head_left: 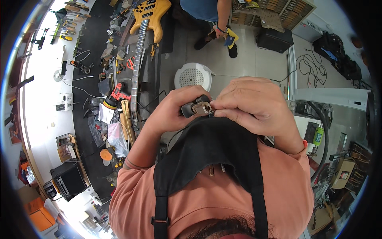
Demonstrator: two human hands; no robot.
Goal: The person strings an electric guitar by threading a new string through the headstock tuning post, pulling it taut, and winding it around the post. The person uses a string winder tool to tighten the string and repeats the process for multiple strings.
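Note:
My left hand (172,106) is closed around a pair of pliers (201,108) with black handles and metal jaws, in front of my chest. The jaws point toward my right hand (256,105), whose thumb and fingertips are pinched together right beside them. Something thin and small shows at those fingertips, perhaps a wire, but its kind is too small to tell. Both hands are just above my black apron (215,139). To the left, an electric bass guitar (153,18) with a pale wood body lies along the bench, its neck toward me.
A white perforated stool (193,76) stands beyond my hands. Tools crowd the dark bench (85,115), among them a red power tool (120,92) and orange-handled scissors (130,63). Another person (203,12) is at the top. A black box (274,40) and cables (312,65) are right.

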